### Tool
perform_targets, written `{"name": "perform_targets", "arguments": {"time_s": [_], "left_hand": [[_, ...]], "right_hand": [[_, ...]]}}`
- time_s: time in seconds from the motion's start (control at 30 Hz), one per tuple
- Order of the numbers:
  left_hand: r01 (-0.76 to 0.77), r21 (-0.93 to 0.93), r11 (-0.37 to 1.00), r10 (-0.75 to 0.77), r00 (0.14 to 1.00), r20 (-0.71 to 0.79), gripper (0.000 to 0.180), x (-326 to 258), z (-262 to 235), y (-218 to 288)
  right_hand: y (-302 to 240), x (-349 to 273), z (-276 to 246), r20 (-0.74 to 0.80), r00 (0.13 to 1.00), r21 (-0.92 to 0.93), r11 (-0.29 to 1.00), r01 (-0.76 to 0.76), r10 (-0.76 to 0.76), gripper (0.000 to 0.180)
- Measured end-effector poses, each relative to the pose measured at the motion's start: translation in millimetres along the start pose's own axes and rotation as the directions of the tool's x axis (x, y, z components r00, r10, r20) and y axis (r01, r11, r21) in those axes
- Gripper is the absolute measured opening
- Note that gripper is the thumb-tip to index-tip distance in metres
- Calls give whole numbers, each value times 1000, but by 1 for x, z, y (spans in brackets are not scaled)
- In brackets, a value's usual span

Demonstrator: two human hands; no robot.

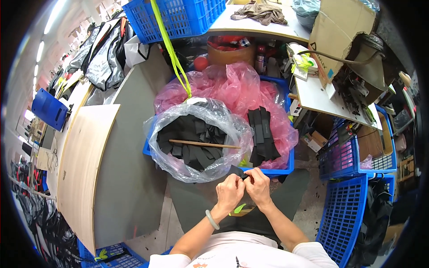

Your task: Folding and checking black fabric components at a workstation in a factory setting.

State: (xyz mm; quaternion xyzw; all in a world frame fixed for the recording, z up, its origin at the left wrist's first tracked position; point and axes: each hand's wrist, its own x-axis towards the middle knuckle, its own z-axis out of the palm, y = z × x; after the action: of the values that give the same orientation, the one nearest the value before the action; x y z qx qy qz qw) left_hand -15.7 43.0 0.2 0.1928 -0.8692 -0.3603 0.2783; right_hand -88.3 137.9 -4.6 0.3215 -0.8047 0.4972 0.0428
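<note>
Strip of black material, pinched in left hand and right hand, both curled closed

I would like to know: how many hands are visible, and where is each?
2: the left hand and the right hand, close together near the blue tub, both pinching the small black piece. I see no others, though some could be hidden.

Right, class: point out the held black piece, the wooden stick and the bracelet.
Held black piece (237,171), head view: exposed upper part.
Wooden stick (204,144), head view: middle.
Bracelet (212,220), head view: outer band.
</note>
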Motion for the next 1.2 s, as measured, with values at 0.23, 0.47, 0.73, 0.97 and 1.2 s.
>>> {"name": "perform_targets", "arguments": {"time_s": [0.23,0.47,0.73,0.97,1.2], "left_hand": [[88,-65,994,-78,986,145,12,7,6,-6],[104,19,994,-105,991,87,10,8,2,-5],[57,233,971,-71,996,55,10,18,11,-15],[45,237,971,-108,960,260,13,25,-15,-36],[247,-143,958,-185,918,350,14,33,0,-50]], "right_hand": [[1,12,-5,86,991,186,975,-119,104,13],[8,6,8,23,998,36,998,-51,50,13],[32,-2,39,428,717,812,115,-572,550,12],[22,-12,37,727,542,662,-218,-718,422,12],[17,12,29,817,342,540,-409,-736,464,18]]}}
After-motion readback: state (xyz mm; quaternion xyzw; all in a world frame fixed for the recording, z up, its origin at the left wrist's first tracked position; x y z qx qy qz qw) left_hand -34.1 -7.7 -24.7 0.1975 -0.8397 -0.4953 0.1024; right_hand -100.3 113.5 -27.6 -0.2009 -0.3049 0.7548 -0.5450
